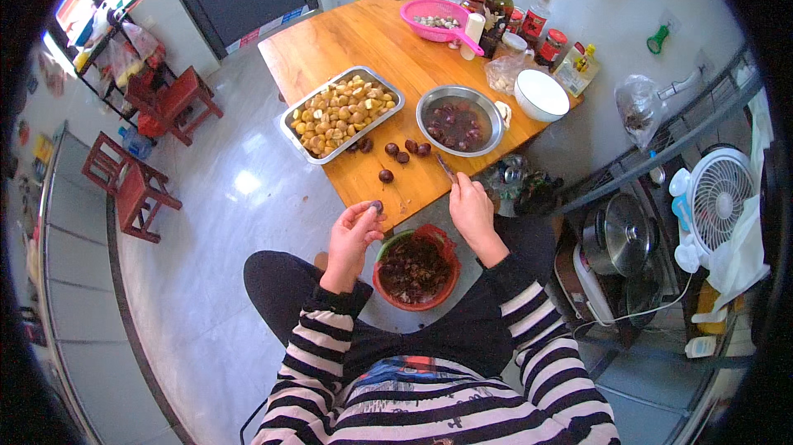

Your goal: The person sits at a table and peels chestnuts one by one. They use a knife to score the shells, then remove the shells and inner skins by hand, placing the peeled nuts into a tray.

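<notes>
Between the fingertips of my left hand [355, 235] is a dark brown chestnut [376, 206], just off the table's near edge. My right hand [472, 209] grips a small knife [446, 168], its blade pointing away over the wooden table [328, 36]. Several unpeeled chestnuts [403, 157] lie loose on the wood. More sit in dark water in a round steel bowl [427, 138]. A rectangular steel tray [287, 135] holds a heap of peeled yellow chestnuts [344, 113]. Below my hands, a red bin [411, 304] contains dark shells [414, 268].
At the table's back right stand a pink strainer [414, 8], a dark glass bottle [499, 8], several jars and a white bowl [541, 95]. A fan [722, 197] and a lidded steel pot [619, 234] are to my right. Red wooden chairs [139, 197] stand at left.
</notes>
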Demonstrator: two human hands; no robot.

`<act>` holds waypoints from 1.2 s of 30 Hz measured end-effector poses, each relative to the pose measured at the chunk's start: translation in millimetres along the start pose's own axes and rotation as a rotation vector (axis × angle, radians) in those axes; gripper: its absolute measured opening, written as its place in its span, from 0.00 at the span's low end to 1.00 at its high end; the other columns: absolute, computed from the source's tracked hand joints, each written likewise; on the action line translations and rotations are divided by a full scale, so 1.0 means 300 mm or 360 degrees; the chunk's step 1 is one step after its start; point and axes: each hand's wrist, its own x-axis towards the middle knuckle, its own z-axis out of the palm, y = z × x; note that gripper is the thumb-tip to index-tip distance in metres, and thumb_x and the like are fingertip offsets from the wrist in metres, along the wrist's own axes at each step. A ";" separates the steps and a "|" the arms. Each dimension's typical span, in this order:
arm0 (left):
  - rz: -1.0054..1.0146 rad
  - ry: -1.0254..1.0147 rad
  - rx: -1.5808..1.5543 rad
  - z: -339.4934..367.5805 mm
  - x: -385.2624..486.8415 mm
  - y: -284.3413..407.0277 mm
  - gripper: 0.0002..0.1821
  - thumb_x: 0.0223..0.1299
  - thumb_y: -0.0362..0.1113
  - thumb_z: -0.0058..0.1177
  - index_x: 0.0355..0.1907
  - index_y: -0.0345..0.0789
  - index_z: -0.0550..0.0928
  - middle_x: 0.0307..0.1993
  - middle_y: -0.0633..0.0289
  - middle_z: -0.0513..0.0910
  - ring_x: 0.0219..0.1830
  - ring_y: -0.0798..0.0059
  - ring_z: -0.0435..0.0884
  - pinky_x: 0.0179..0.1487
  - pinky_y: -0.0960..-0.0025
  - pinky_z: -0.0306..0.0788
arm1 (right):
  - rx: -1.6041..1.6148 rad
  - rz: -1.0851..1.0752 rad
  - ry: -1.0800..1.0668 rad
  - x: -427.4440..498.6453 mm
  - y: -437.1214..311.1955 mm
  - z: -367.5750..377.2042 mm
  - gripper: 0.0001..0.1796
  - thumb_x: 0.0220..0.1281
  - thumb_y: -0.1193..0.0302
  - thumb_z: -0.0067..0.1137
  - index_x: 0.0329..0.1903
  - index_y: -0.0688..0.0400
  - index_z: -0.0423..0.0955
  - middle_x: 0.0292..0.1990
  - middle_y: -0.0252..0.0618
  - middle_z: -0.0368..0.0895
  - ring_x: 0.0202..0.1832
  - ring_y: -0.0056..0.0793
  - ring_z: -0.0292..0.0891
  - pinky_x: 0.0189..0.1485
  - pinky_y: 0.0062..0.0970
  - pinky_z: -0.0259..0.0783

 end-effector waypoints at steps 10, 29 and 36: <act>-0.0075 -0.0088 -0.0044 0.079 -0.057 0.024 0.11 0.68 0.34 0.56 0.48 0.30 0.79 0.40 0.57 0.85 0.35 0.77 0.84 0.39 0.75 0.79 | 0.0605 -0.0768 -0.0160 -0.072 -0.145 -0.078 0.17 0.61 0.70 0.60 0.52 0.60 0.77 0.42 0.47 0.80 0.44 0.48 0.76 0.48 0.39 0.73; -0.0078 -0.0589 -0.0140 0.146 -0.214 0.064 0.13 0.72 0.33 0.50 0.52 0.28 0.80 0.38 0.59 0.85 0.35 0.76 0.83 0.42 0.74 0.79 | 0.2289 0.0044 -0.1100 -0.207 -0.149 -0.202 0.17 0.68 0.73 0.58 0.55 0.69 0.75 0.40 0.40 0.83 0.32 0.23 0.80 0.36 0.24 0.79; -0.0046 -0.0525 -0.0121 0.150 -0.228 0.046 0.13 0.72 0.33 0.50 0.52 0.27 0.78 0.37 0.58 0.85 0.34 0.75 0.83 0.40 0.75 0.78 | 0.2458 0.0214 -0.1101 -0.227 -0.161 -0.186 0.11 0.68 0.75 0.55 0.49 0.67 0.75 0.37 0.40 0.81 0.30 0.22 0.78 0.31 0.26 0.79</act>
